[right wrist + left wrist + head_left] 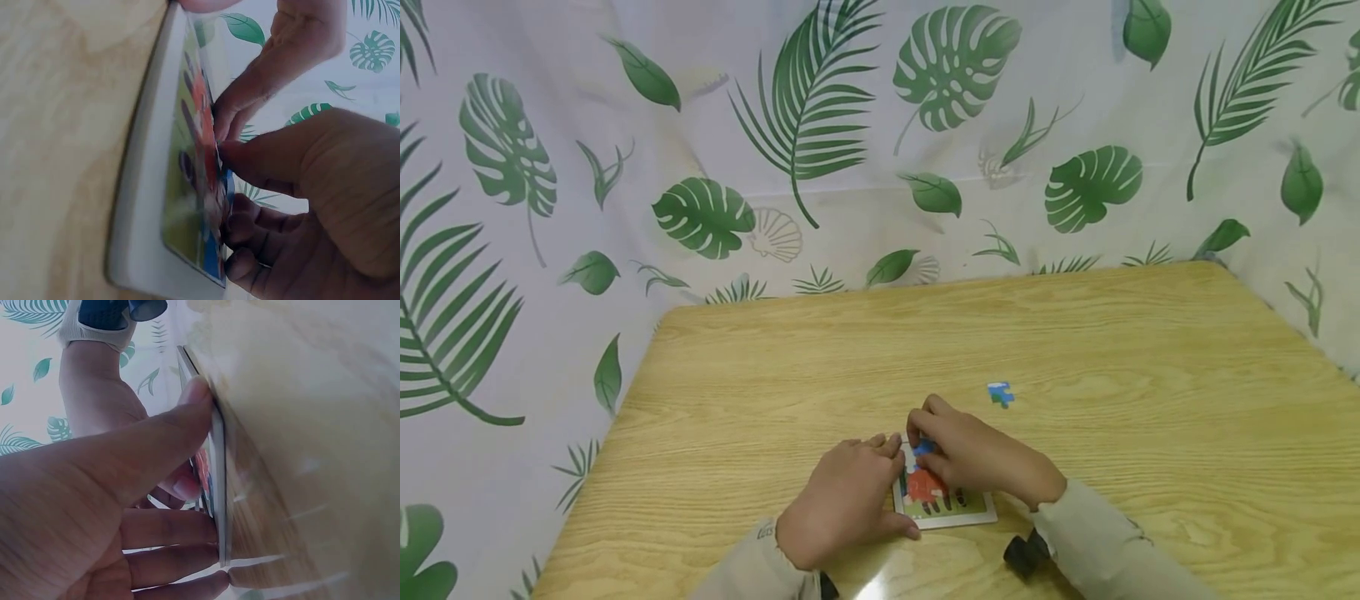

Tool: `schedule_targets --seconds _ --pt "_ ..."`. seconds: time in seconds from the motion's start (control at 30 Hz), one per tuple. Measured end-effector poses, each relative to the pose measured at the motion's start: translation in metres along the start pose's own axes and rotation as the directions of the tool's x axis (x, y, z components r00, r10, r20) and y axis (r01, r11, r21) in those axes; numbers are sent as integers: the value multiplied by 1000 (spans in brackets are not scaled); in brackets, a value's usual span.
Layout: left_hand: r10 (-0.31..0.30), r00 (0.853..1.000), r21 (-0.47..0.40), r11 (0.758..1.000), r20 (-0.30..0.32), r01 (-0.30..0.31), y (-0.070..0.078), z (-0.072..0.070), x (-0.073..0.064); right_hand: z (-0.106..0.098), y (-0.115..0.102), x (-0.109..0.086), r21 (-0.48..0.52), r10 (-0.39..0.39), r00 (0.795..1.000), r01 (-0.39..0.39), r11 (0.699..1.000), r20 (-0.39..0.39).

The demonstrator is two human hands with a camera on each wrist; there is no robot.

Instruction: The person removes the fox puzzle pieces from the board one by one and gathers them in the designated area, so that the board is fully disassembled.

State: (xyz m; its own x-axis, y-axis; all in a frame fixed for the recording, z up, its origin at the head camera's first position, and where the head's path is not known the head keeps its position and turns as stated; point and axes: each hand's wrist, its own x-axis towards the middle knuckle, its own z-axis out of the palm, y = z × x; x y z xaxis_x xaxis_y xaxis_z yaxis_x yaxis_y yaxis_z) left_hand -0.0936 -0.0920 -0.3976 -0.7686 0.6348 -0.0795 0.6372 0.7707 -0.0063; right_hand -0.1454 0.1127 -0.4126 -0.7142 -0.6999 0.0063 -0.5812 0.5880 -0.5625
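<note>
A small jigsaw puzzle in a white-rimmed tray (958,523) lies flat near the table's front, its picture showing a red shape with dark legs on green. My left hand (850,492) lies along the tray's left side. Its thumb (197,394) presses the near edge, and the other fingers stretch out fairly straight by the tray. Over the upper part of the picture, my right hand (966,442) pinches a blue puzzle piece (230,182) between thumb and fingertips. That piece touches or nearly touches the picture; the fingers hide much of it.
One loose blue, white and green puzzle piece (1000,393) lies on the wooden table (775,375) beyond the right hand. Dark wrist devices (1026,554) sit by the sleeves. A leaf-patterned curtain (850,125) borders the table's back and sides.
</note>
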Motion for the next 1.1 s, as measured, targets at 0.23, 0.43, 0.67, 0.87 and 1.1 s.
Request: schedule_targets --seconds 0.23,0.43,0.67,0.87,1.1 --pt "3 1000 -23 1000 -11 -3 -1 1 0 -4 11 2 90 -43 999 42 995 10" --pt "1 1000 -31 1000 -12 -2 -1 1 0 -10 19 1 160 -82 997 80 984 1" --pt "-5 1000 -28 1000 -5 5 0 1 1 -15 24 0 225 -116 993 115 968 -6" --pt "-10 1000 -46 999 4 10 0 0 1 -16 25 0 256 -120 993 116 960 -1" --pt "-4 1000 -46 999 -1 4 -1 1 1 -14 23 1 219 -111 993 100 971 40"
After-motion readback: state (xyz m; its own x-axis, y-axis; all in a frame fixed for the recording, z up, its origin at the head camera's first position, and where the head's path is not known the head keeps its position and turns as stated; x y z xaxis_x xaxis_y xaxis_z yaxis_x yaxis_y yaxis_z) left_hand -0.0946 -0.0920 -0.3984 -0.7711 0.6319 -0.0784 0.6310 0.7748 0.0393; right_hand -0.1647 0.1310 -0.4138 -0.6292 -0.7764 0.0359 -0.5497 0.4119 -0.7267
